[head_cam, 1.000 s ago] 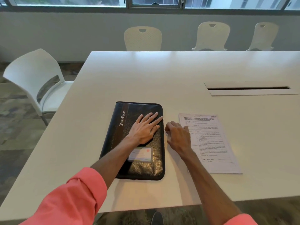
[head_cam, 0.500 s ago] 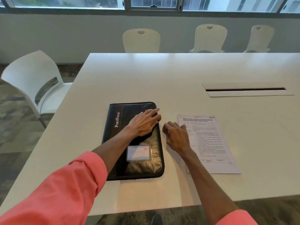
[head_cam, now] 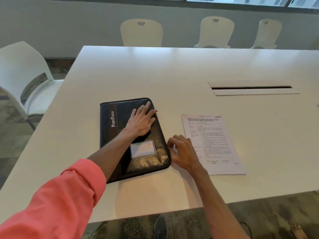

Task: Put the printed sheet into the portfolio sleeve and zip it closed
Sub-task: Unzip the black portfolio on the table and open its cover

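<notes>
White table (head_cam: 189, 69) fills my view, pale chairs (head_cam: 141, 32) along far wall; left hand (head_cam: 140, 122) flat, spread on black portfolio (head_cam: 110, 135); right hand (head_cam: 183, 150) pinching its right edge, grip narrow; printed sheet (head_cam: 212, 140) just right

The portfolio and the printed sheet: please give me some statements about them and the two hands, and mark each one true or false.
1. The left hand lies flat on the black portfolio. True.
2. The printed sheet is already inside the portfolio. False: it lies on the table, to the right of the portfolio.
3. The right hand is at the portfolio's right edge. True.
4. The right hand is lifting the sheet. False: the sheet lies flat, and the fingers are at the portfolio's edge.
</notes>
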The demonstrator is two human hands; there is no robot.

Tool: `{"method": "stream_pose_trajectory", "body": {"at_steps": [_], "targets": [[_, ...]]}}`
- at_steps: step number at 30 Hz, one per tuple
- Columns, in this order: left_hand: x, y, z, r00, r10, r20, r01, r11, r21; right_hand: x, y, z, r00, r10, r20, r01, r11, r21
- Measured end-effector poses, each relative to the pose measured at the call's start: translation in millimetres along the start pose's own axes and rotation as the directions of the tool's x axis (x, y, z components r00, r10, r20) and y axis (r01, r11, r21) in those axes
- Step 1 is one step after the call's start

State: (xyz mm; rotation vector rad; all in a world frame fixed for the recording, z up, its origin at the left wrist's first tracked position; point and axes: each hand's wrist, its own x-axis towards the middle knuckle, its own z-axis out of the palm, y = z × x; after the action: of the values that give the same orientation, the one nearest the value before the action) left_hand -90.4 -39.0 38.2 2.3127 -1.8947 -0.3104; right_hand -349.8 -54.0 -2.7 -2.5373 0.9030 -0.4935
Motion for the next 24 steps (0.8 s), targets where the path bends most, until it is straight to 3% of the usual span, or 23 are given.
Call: {"method": "stream_pose_trajectory", "body": {"at_steps": [6, 9, 12, 15, 24], "targets": [[-69.1, -32.3, 13.8, 0.998, -0.03, 0.06, 0.035, 0.995, -0.09, -0.2, 0.5, 0.2, 0.999, 0.026, 0.021, -0.026, 1.0, 0.005], [-117.4, -32.1, 27.5, 0.977, 0.161, 0.143, -0.137, 0.977, -0.165, -2.8, -4.2, 3.3, 0.999, 0.045, -0.012, -0.045, 0.999, -0.013], [-151.7, -25.8, 45.0, 0.952, 0.29, 0.098, -0.279, 0.954, -0.112, -7.8, -11.4, 5.7, 0.996, 0.067, -0.065, -0.069, 0.997, -0.03], [-162.0, -24.0, 50.2, 0.962, 0.272, 0.038, -0.272, 0.962, -0.007, -17.8, -17.0, 8.2, 0.991, 0.096, -0.09, -0.099, 0.994, -0.034], [-167.8, -18.8, 51.7, 0.959, 0.282, 0.004, -0.282, 0.959, 0.007, -76.4, -36.1, 14.3, 0.97, 0.189, -0.153, -0.193, 0.981, -0.01]]}}
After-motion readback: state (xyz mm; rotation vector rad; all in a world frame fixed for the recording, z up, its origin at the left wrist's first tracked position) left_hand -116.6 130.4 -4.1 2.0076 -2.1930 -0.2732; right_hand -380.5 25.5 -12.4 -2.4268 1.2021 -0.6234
